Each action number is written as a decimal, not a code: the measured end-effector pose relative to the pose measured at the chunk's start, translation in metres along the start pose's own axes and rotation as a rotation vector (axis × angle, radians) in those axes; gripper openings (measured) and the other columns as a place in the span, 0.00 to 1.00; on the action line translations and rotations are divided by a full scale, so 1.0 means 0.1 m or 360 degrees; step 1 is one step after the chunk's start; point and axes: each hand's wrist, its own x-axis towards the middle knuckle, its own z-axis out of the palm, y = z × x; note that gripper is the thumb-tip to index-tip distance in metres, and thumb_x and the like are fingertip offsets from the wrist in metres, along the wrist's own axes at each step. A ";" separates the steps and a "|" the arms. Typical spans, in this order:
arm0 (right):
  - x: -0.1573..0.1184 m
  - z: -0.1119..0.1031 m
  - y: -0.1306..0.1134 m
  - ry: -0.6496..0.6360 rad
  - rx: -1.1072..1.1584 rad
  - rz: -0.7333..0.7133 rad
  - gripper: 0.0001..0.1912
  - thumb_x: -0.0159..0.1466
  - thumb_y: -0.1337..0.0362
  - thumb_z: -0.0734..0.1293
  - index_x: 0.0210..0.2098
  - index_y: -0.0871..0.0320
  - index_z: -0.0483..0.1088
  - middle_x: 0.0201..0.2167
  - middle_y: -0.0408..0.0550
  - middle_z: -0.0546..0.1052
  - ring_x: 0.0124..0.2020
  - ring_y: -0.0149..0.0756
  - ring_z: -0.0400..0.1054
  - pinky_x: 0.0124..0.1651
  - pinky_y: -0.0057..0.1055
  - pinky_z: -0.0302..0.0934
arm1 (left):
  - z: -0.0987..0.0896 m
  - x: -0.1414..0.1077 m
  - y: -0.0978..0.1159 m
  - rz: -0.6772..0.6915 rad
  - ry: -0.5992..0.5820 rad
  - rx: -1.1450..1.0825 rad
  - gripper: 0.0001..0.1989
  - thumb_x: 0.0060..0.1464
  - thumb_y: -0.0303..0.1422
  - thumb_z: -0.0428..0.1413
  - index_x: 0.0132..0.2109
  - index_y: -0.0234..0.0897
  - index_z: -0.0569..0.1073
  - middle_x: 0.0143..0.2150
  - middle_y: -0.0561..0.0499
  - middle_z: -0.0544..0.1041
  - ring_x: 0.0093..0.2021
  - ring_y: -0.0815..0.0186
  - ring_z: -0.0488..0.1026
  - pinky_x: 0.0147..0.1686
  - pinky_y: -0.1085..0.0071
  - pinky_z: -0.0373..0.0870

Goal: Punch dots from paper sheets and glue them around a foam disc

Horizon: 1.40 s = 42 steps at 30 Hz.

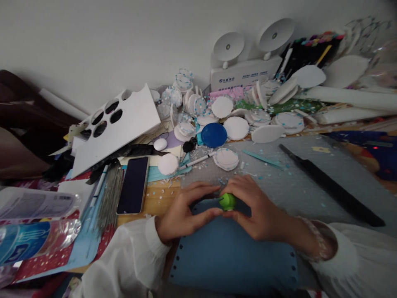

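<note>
A small green craft punch (228, 201) with a pale base sits at the far edge of a blue sheet (232, 256). My right hand (252, 207) is curled around the punch, thumb low and fingers over its far side. From the other side, my left hand (192, 209) reaches in with thumb and index finger curved, their tips against the punch; the sheet's edge shows between them. Small dark holes run down both sides of the sheet. The punch's underside is hidden.
On the grey cutting mat (322, 178) lie a black-handled knife (328, 180), a teal strip (262, 158) and scraps. White discs (235, 128) and a blue disc (214, 135) crowd the back. Leftward are a phone (133, 185), wires (110, 198) and a bottle (40, 240); a glue gun (372, 145) lies right.
</note>
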 end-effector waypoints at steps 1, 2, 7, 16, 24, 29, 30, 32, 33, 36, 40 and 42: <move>0.00 0.01 0.00 -0.0011 0.0002 -0.0009 0.05 0.61 0.66 0.65 0.37 0.58 0.64 0.32 0.50 0.69 0.35 0.42 0.61 0.38 0.40 0.53 | 0.01 0.00 0.00 -0.0017 -0.0031 0.0008 0.25 0.50 0.39 0.63 0.54 0.36 0.72 0.50 0.42 0.77 0.51 0.57 0.74 0.51 0.62 0.70; 0.00 0.01 0.00 -0.0019 -0.0003 -0.0022 0.05 0.60 0.66 0.65 0.36 0.58 0.64 0.32 0.50 0.69 0.35 0.42 0.61 0.38 0.39 0.52 | 0.02 0.00 0.00 -0.0025 -0.0059 0.0034 0.29 0.46 0.41 0.66 0.55 0.36 0.72 0.50 0.42 0.77 0.50 0.57 0.74 0.51 0.63 0.71; 0.00 0.08 -0.01 0.0010 -0.0122 -0.0108 0.05 0.59 0.69 0.63 0.36 0.59 0.64 0.31 0.49 0.68 0.35 0.42 0.61 0.38 0.40 0.52 | 0.09 -0.02 -0.03 0.0158 -0.0067 0.0287 0.25 0.50 0.40 0.63 0.52 0.32 0.73 0.41 0.43 0.78 0.42 0.59 0.75 0.43 0.65 0.72; 0.02 0.07 -0.03 0.0050 -0.0127 -0.0104 0.06 0.58 0.70 0.63 0.36 0.58 0.63 0.30 0.48 0.69 0.35 0.41 0.62 0.40 0.40 0.52 | 0.13 -0.01 -0.06 0.0226 0.0033 0.0158 0.23 0.51 0.39 0.63 0.52 0.33 0.74 0.43 0.42 0.80 0.41 0.59 0.77 0.42 0.66 0.74; 0.00 0.05 0.05 0.0049 -0.0187 -0.0074 0.09 0.62 0.62 0.66 0.41 0.59 0.66 0.35 0.51 0.71 0.38 0.43 0.63 0.41 0.41 0.54 | 0.10 -0.05 -0.10 -0.0046 0.0127 0.0099 0.21 0.53 0.38 0.61 0.53 0.37 0.74 0.47 0.44 0.80 0.46 0.59 0.78 0.46 0.64 0.75; -0.02 0.01 0.03 0.0133 0.0041 0.0093 0.11 0.61 0.61 0.68 0.42 0.57 0.67 0.37 0.50 0.73 0.40 0.42 0.66 0.44 0.40 0.59 | 0.01 -0.07 -0.12 0.0041 0.0064 0.0163 0.14 0.61 0.28 0.52 0.53 0.36 0.75 0.44 0.45 0.81 0.40 0.64 0.79 0.40 0.70 0.74; -0.01 0.00 0.03 0.0179 0.0116 0.0184 0.11 0.62 0.60 0.67 0.42 0.57 0.68 0.38 0.50 0.73 0.41 0.42 0.67 0.44 0.39 0.60 | 0.00 -0.07 -0.11 0.0033 0.0053 0.0178 0.14 0.61 0.28 0.52 0.52 0.37 0.75 0.43 0.45 0.81 0.40 0.64 0.79 0.40 0.70 0.74; 0.00 -0.03 0.06 0.0275 0.0290 0.0390 0.12 0.62 0.57 0.66 0.43 0.56 0.69 0.39 0.51 0.74 0.42 0.42 0.69 0.43 0.37 0.63 | -0.02 -0.07 -0.11 -0.0024 0.0034 0.0204 0.13 0.61 0.29 0.53 0.50 0.36 0.76 0.42 0.45 0.82 0.39 0.64 0.79 0.39 0.70 0.74; 0.01 -0.05 0.08 0.0299 0.0398 0.0486 0.13 0.63 0.56 0.65 0.44 0.56 0.69 0.40 0.51 0.75 0.42 0.42 0.69 0.43 0.37 0.64 | -0.03 -0.07 -0.10 -0.0050 0.0028 0.0208 0.12 0.60 0.30 0.53 0.48 0.36 0.77 0.41 0.45 0.82 0.39 0.64 0.79 0.39 0.71 0.74; 0.03 -0.09 0.15 0.0230 0.0751 0.0664 0.17 0.66 0.51 0.61 0.45 0.55 0.72 0.42 0.50 0.78 0.42 0.41 0.71 0.43 0.37 0.65 | -0.02 -0.06 -0.11 -0.0083 0.0032 0.0192 0.10 0.59 0.30 0.54 0.46 0.35 0.78 0.41 0.45 0.82 0.40 0.64 0.79 0.41 0.70 0.74; 0.05 -0.11 0.20 0.0125 0.1350 0.0798 0.27 0.68 0.47 0.52 0.44 0.57 0.74 0.40 0.53 0.79 0.39 0.41 0.73 0.38 0.38 0.67 | 0.00 -0.05 -0.11 -0.0061 0.0028 0.0160 0.10 0.59 0.30 0.54 0.45 0.35 0.78 0.38 0.46 0.82 0.37 0.65 0.79 0.39 0.72 0.74; 0.07 -0.11 0.21 0.0090 0.1664 0.0842 0.29 0.69 0.47 0.50 0.44 0.58 0.74 0.44 0.56 0.78 0.44 0.44 0.73 0.38 0.38 0.68 | 0.00 -0.05 -0.09 -0.0068 0.0026 0.0145 0.10 0.59 0.30 0.55 0.44 0.35 0.78 0.38 0.46 0.82 0.37 0.65 0.79 0.39 0.73 0.74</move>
